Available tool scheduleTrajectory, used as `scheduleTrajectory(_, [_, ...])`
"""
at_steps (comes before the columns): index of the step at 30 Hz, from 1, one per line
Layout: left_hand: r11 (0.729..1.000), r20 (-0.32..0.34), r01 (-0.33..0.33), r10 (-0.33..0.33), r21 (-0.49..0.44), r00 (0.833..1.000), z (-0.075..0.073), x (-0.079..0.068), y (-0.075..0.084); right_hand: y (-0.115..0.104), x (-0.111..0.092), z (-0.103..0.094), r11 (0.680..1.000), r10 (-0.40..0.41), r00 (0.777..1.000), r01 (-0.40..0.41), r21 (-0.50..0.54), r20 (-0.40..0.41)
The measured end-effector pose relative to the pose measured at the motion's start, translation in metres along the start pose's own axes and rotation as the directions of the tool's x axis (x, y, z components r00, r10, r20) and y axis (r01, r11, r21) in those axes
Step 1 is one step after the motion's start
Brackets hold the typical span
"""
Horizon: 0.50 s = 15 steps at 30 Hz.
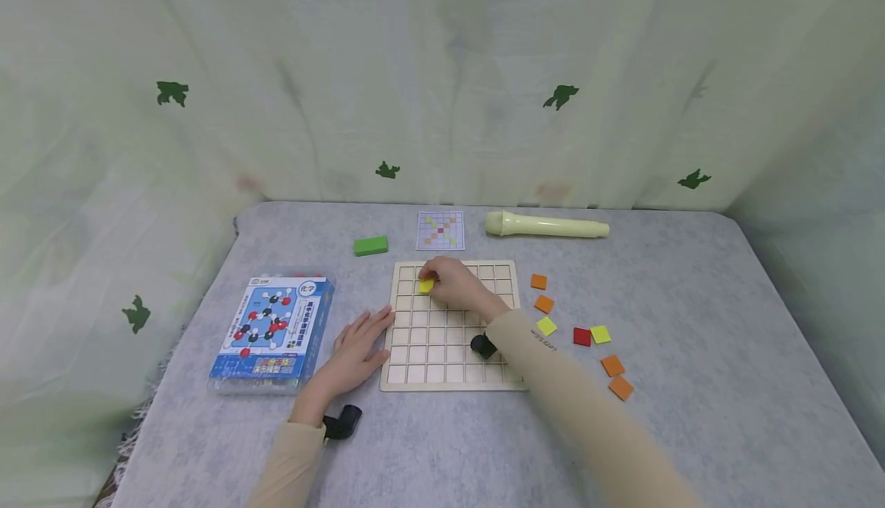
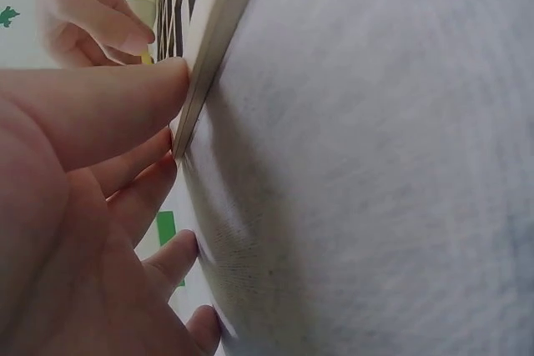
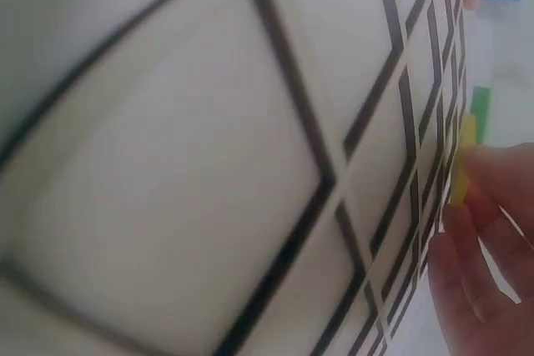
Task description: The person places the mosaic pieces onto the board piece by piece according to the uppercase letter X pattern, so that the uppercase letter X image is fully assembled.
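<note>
A wooden grid board [image 1: 418,355] lies on the table. Near its upper left, my right hand [image 1: 458,283] pinches a yellow square tile [image 1: 425,286] over a cell; in the right wrist view the tile [image 3: 464,160] is between thumb and fingers, at the grid surface. My left hand [image 1: 355,352] lies flat at the board's left edge with fingers spread. In the left wrist view, thumb and fingertips touch the board's side [image 2: 209,47]. Behind the board lies a small card [image 1: 440,240] printed with a coloured grid pattern.
Right of the board lie loose orange tiles [image 1: 612,366], yellow tiles [image 1: 601,334] and a red tile [image 1: 582,337]. A green block [image 1: 370,246] and a pale yellow microphone-shaped object [image 1: 549,226] sit at the back. On the left stands a boxed molecular model set [image 1: 266,331].
</note>
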<state>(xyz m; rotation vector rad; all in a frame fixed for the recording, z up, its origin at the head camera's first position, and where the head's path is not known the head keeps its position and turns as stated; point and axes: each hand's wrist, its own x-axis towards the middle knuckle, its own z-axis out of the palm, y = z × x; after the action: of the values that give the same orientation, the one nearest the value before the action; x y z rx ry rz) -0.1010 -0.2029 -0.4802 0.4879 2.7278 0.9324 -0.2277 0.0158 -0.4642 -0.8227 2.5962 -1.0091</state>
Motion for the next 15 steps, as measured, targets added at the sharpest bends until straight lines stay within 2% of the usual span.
scheduleTrajectory(6, [1.0, -0.009, -0.012, 0.012, 0.006, 1.0, 0.0006, -0.0004, -0.0007, -0.0055, 0.0074, 0.0077, 0.993, 0.005, 1.0, -0.004, -0.117, 0.005])
scheduleTrajectory(11, [1.0, -0.013, -0.016, 0.016, 0.0, 1.0, 0.001, -0.0006, -0.0007, -0.0071, 0.0087, 0.0093, 0.992, -0.007, 1.0, 0.007, -0.127, -0.001])
scheduleTrajectory(15, [1.0, -0.011, -0.015, 0.015, 0.003, 1.0, 0.0014, -0.0005, 0.0001, -0.0052, 0.0036, 0.0033, 0.996, 0.0, 1.0, 0.0, -0.087, -0.004])
